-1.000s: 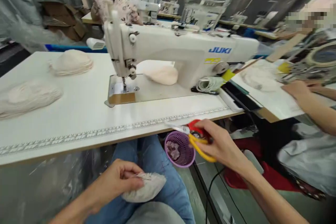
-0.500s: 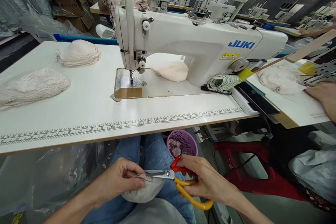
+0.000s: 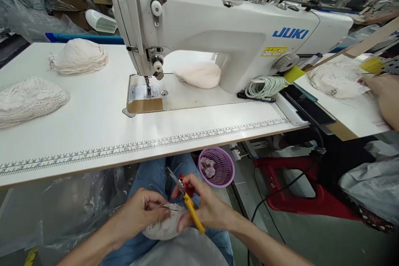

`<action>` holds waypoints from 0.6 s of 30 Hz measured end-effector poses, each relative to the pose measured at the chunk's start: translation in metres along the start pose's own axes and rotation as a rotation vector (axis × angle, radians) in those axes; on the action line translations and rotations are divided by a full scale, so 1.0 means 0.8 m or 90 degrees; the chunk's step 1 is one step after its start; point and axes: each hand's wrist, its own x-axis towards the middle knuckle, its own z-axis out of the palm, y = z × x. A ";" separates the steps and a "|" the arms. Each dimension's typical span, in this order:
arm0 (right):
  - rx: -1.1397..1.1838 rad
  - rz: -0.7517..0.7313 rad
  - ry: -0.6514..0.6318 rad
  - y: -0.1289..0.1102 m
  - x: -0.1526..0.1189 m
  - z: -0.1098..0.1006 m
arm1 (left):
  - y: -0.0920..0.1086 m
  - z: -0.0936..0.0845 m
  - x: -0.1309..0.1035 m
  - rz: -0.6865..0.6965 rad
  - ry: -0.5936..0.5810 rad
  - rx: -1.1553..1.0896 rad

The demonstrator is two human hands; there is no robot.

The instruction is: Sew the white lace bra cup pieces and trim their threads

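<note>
Over our lap, our left hand (image 3: 137, 215) pinches the cloth (image 3: 163, 227) by its edge; our right (image 3: 215, 205) grips scissors (image 3: 193, 213). It looks light, soft, best held at that edge.

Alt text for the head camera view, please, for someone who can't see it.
Over the lap, the left hand pinches a small pale fabric piece while the right hand holds red-and-yellow scissors. Beyond, a white JUKI sewing machine stands on a white table.
</note>
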 end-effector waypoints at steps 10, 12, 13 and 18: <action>0.262 0.159 0.010 0.029 0.018 0.027 | -0.005 -0.002 -0.002 -0.028 -0.025 -0.001; 0.312 0.191 0.005 0.028 0.019 0.028 | -0.004 -0.005 -0.002 -0.017 -0.058 -0.013; 0.328 0.203 0.005 0.027 0.019 0.029 | -0.005 -0.007 -0.002 -0.012 -0.067 -0.018; 0.374 0.230 -0.010 0.021 0.020 0.030 | -0.010 -0.016 -0.003 -0.007 -0.091 -0.038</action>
